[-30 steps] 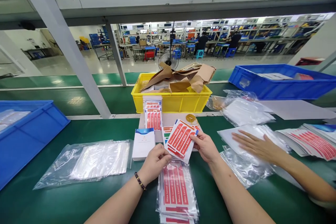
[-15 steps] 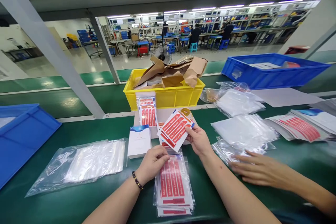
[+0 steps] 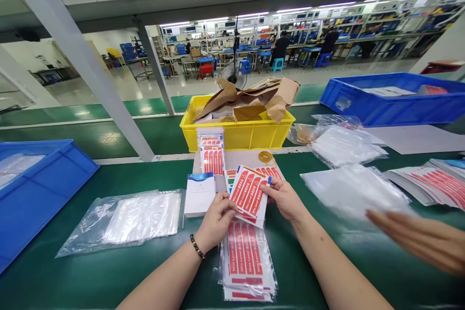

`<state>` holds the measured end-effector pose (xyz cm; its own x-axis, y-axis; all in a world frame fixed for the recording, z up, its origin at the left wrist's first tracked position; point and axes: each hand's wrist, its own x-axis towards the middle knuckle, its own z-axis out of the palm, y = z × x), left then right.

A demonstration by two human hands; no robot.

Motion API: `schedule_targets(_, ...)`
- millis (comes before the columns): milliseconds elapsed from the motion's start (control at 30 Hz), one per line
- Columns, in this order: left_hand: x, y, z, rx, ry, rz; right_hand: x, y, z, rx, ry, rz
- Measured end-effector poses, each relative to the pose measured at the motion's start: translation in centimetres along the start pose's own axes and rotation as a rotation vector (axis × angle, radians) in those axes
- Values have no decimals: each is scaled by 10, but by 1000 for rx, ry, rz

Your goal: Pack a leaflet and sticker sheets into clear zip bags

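Note:
My right hand (image 3: pixel 286 199) pinches the right edge of a few red-and-white sticker sheets (image 3: pixel 250 194), printed "Max Level" and "Min Level". At their lower left edge, my left hand (image 3: pixel 218 218) is closed with its fingertips on the sheets. Directly below lies a pile of clear plastic bags (image 3: pixel 249 261) with similar red sticker sheets inside; its upper end is hidden by the held sheets. Beside my left hand is a stack of white booklets (image 3: pixel 200 196) with a blue top edge. More bagged sticker sheets (image 3: pixel 212 157) lean against the yellow bin (image 3: pixel 236 135).
Clear bags (image 3: pixel 141 218) lie at the left, near a blue bin (image 3: pixel 43 193). On the right are more clear bags (image 3: pixel 352 189), fanned sticker sheets (image 3: pixel 428 179) and another blue bin (image 3: pixel 392 101). A co-worker's blurred hand (image 3: pixel 417 237) reaches in from the right. A tape roll (image 3: pixel 265 156) sits behind the sheets.
The held sheets have turned more upright and come down toward my left hand, which now meets their lower left edge. The co-worker's hand has moved right. The view has shifted slightly.

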<state>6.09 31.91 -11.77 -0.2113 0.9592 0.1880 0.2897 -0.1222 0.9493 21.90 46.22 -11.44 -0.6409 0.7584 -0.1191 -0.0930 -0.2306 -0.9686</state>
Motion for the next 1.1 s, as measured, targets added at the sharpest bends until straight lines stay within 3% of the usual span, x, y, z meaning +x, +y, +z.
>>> schedule_targets(200,-2,1,1,47,12,-1,-4,3,15,-9,-144,-25)
schedule_targets(333,-2,0,1,-25,101,1,-8,1,17,-273,-246,-106)
schedule_targets(433,-2,-1,2,-89,188,41,-11,-2,19,-509,-453,-201)
schedule_targets(533,-1,-3,3,-141,237,39,-12,-3,22,-578,-603,-196)
schedule_targets(800,5,-5,-1,-490,132,-310,-7,6,17,-500,-420,-143)
schedule_targets(967,6,-8,-3,-437,134,-352,-9,6,22,-378,-311,-16)
schedule_targets(1100,6,-7,-4,-365,138,-345,-9,6,23,-320,-298,21)
